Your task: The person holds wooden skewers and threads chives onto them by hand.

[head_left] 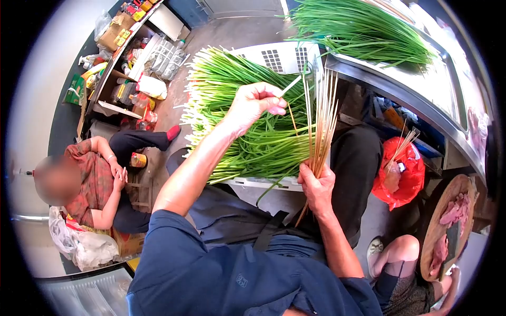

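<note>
My left hand (259, 102) is raised over the garlic chives (237, 121), thumb and fingers pinched on a thin stalk whose pale end (292, 85) points up to the right. A brownish-yellow strip (292, 117) hangs just below these fingers; I cannot tell whether it belongs to the stalk. My right hand (317, 187) is closed around a bundle of bamboo skewers (322, 121), held upright with the tips fanned out. The chives lie heaped in a white plastic crate (279, 57) before my knees, pale ends to the left.
More chives (363, 31) lie on a metal-edged table (400, 81) at upper right. A red plastic bag (406, 179) with skewers hangs below it. A seated person (89, 184) is at left near cluttered shelves (118, 68). Another person's leg (403, 253) is beside a round board (429, 216) with meat.
</note>
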The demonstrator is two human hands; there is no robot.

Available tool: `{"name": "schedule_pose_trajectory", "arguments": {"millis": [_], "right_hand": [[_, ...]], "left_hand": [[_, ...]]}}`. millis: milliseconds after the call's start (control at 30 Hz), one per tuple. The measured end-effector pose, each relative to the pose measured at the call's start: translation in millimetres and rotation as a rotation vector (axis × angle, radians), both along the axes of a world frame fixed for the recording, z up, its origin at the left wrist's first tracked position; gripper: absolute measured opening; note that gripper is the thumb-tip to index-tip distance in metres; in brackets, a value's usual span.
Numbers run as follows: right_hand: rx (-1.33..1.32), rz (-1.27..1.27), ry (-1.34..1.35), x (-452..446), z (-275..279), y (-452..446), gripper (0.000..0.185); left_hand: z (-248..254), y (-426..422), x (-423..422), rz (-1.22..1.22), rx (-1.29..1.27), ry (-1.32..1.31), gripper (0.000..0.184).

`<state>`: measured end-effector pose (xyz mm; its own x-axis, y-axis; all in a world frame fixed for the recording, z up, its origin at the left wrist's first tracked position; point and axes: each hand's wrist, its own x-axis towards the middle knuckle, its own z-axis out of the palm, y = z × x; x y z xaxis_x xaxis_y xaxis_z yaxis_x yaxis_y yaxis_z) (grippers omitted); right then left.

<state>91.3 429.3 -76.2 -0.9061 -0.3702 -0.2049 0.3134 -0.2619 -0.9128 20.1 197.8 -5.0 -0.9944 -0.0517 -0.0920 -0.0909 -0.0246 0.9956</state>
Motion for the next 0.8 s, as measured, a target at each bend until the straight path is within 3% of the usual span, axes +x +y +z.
{"name": "schedule_pose_trajectory", "arguments": {"millis": [267,800], "right_hand": [[0.011,-0.003,-0.012,-0.1,1.1,-1.0,0.008],[0.018,0.005,0.001,-0.2,2.0,-1.0,0.009]], "left_hand": [[-7.4,13.3,5.6,0.013,0.143,0.001,0.016],[-7.5,21.0,6.0,-0.009,0.111,0.118,0.016]]}}
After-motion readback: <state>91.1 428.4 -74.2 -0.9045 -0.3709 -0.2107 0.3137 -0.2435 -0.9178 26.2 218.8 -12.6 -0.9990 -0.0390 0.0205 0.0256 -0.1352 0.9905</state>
